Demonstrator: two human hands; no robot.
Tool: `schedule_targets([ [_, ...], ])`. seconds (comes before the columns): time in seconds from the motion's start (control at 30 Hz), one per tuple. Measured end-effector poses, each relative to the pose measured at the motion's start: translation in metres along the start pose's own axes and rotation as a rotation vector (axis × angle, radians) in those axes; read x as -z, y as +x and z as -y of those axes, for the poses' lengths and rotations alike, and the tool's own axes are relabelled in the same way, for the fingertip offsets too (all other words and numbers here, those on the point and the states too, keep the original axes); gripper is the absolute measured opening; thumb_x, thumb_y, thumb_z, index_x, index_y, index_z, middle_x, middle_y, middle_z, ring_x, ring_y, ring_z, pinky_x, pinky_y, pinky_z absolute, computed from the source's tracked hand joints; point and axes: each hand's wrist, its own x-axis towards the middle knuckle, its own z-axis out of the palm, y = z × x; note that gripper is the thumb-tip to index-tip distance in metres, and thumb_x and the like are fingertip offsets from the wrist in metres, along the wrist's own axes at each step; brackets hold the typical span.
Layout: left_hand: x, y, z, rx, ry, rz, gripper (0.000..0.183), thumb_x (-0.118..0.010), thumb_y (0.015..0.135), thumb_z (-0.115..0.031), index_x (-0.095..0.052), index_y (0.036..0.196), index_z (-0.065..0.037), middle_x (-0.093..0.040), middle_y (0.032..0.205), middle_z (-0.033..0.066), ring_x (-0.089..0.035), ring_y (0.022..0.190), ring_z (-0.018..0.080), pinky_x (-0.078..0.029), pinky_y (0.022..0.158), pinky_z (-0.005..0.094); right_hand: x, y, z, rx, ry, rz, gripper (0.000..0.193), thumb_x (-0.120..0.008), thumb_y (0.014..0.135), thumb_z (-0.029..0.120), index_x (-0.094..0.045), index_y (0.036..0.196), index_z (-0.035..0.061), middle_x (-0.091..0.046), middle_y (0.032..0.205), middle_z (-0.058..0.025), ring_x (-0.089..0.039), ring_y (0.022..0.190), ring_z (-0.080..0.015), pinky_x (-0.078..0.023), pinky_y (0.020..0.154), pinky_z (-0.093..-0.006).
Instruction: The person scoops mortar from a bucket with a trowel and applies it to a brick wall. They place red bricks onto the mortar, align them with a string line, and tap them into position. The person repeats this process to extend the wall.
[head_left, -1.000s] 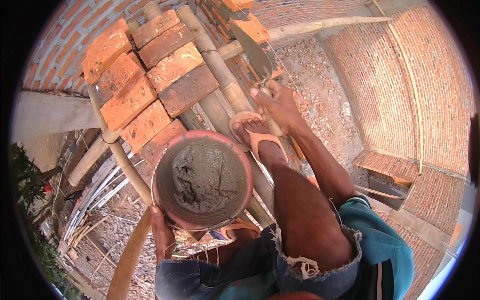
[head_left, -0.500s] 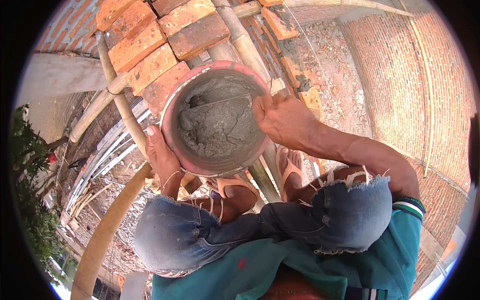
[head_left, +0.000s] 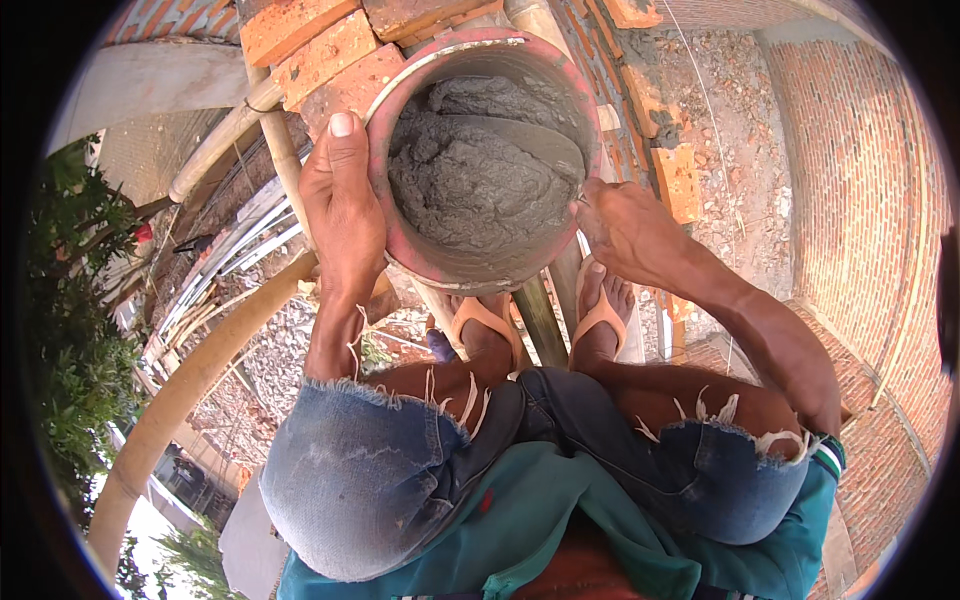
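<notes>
A round, reddish-rimmed bucket [head_left: 480, 270] of wet grey mortar [head_left: 455, 190] is tilted toward me above my feet. My left hand [head_left: 345, 205] grips its left side, thumb pointing up along the rim. At the right rim, my right hand [head_left: 630, 225] is closed in a fist around the handle of a trowel, mostly hidden by the fingers. The trowel's flat grey blade [head_left: 545, 150] lies in the mortar, coated with it and partly sunk.
Orange bricks [head_left: 325, 60] are stacked beyond the bucket's left. Bamboo poles [head_left: 200, 395] run on the left and under my sandalled feet [head_left: 600, 310]. A partly built brick course [head_left: 680, 180] stands to the right, a tall brick wall [head_left: 860, 180] farther off. Rubble lies below.
The bucket sits higher and farther right in view, tipped more toward me. The trowel blade has shifted in the mortar, showing more of its flat face. Both hands moved along with the bucket.
</notes>
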Motion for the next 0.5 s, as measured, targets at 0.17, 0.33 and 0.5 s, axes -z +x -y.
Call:
schedule_targets([
  [0.17, -0.011, -0.016, -0.007, 0.027, 0.06, 0.025, 0.045, -0.043, 0.114, -0.039, -0.067, 0.102, -0.002, -0.06, 0.093, -0.0029, -0.048, 0.086, 0.0066, -0.042, 0.079, 0.0252, -0.018, -0.016, 0.012, -0.182, 0.566, 0.223, 0.038, -0.053, 0.105, 0.024, -0.06, 0.094, -0.0119, -0.062, 0.083, -0.0345, -0.063, 0.076, -0.0489, -0.049, 0.078, -0.0556],
  [0.33, -0.014, -0.011, -0.01, 0.024, 0.009, -0.005, 0.045, -0.044, 0.114, -0.038, -0.069, 0.113, 0.0, -0.067, 0.102, 0.0009, -0.056, 0.093, 0.0086, -0.046, 0.085, 0.0264, -0.016, -0.016, 0.016, -0.245, 0.865, 0.327, 0.042, -0.05, 0.11, 0.035, -0.059, 0.086, 0.0015, -0.056, 0.071, -0.0044, -0.055, 0.053, -0.0108, -0.044, 0.047, -0.0302],
  [0.5, 0.015, 0.005, 0.002, 0.135, -0.011, -0.058, 0.049, -0.05, 0.111, -0.044, -0.068, 0.12, 0.001, -0.071, 0.106, 0.0078, -0.064, 0.092, 0.0129, -0.052, 0.082, 0.0296, 0.011, -0.023, 0.015, -0.177, 0.92, 0.422, 0.041, -0.05, 0.108, 0.037, -0.06, 0.089, 0.0022, -0.053, 0.075, -0.0028, -0.055, 0.058, -0.0107, -0.05, 0.05, -0.0296],
])
